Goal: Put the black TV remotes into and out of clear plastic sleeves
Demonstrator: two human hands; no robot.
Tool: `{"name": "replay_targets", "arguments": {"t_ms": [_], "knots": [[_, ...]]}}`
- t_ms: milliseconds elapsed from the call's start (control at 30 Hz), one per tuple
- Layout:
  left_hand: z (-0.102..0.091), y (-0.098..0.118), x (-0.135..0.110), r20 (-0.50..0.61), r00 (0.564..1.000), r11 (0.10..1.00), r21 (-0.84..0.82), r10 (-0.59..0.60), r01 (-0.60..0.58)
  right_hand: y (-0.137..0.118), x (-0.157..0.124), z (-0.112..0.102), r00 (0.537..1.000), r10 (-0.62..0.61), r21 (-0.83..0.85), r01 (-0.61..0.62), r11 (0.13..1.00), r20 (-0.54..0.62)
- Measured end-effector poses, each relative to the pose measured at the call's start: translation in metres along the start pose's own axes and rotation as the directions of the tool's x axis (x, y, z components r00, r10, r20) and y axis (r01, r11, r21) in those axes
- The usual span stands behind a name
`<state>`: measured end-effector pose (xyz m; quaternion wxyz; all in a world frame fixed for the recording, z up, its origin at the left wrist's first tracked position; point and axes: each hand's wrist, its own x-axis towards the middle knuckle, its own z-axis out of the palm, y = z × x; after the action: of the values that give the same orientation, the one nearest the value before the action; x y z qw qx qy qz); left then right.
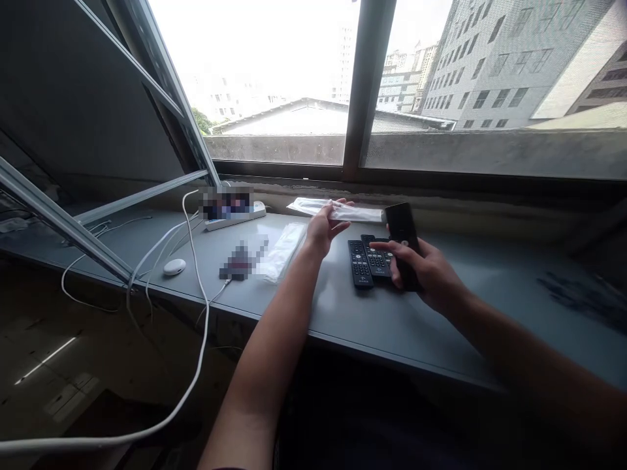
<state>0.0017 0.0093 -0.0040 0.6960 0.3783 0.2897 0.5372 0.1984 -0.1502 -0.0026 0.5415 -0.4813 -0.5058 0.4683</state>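
Note:
My left hand (324, 230) holds a long clear plastic sleeve (365, 214) above the back of the desk, its fingers partly behind the film. My right hand (431, 271) is closed around a black remote control (402, 225), tilted upright with its upper end near the sleeve's right end. The forefinger of that hand points left across the remote. Below and beside it, a black remote control with many buttons (361, 264) lies on the desk, with at least one more remote (376, 256) next to it, partly hidden by my right hand.
A stack of clear plastic sleeves (284, 251) lies left of my left forearm. Further left are a blurred-out device on a cable (240, 261), a round white object (174, 267) and a white power strip (235, 219). White cables (203, 326) hang over the grey desk's (343, 320) front edge.

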Motion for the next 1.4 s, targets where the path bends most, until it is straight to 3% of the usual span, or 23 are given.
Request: {"name": "replay_targets", "arguments": {"t_ms": [167,433,533,633,733,833,967,1033,1267,1400], "knots": [[-0.001,-0.004,0.001,0.064,0.998,0.996,0.086,0.025,-0.031,-0.003,0.001,0.002,1.000,0.011,0.162,-0.006,0.987,-0.026],[0.001,-0.009,-0.004,0.297,0.950,0.987,0.156,-0.092,0.047,0.002,-0.003,0.001,0.994,0.047,0.115,-0.058,0.992,0.101],[0.002,-0.010,-0.003,0.327,0.939,0.983,0.176,-0.109,0.053,0.003,-0.003,0.000,0.991,0.077,0.099,-0.088,0.991,0.113],[0.002,-0.008,-0.001,0.268,0.961,0.988,0.151,-0.066,0.026,0.003,-0.002,-0.001,0.991,0.091,0.086,-0.099,0.991,0.093],[-0.002,-0.004,0.005,0.058,0.998,0.996,0.079,0.029,-0.034,0.002,-0.002,-0.002,0.995,0.083,0.075,-0.088,0.993,0.063],[-0.010,0.000,0.012,-0.172,0.981,0.996,0.023,0.086,-0.083,0.001,-0.002,-0.002,0.995,0.087,0.065,-0.091,0.994,0.055],[-0.016,0.000,0.016,-0.310,0.947,0.995,-0.025,0.087,-0.099,-0.001,-0.003,-0.003,0.995,0.089,0.040,-0.091,0.995,0.050],[-0.015,-0.001,0.016,-0.303,0.951,0.998,-0.018,0.052,-0.060,-0.001,-0.002,-0.003,0.997,0.073,0.021,-0.074,0.997,0.032],[-0.006,-0.013,0.012,-0.060,0.993,0.985,0.135,-0.099,0.106,0.003,0.000,-0.005,0.997,0.071,0.026,-0.072,0.997,0.024],[-0.011,-0.010,0.016,-0.150,0.989,0.967,0.250,-0.010,0.048,0.003,0.001,-0.004,0.995,0.085,0.016,-0.086,0.996,0.046]]}}
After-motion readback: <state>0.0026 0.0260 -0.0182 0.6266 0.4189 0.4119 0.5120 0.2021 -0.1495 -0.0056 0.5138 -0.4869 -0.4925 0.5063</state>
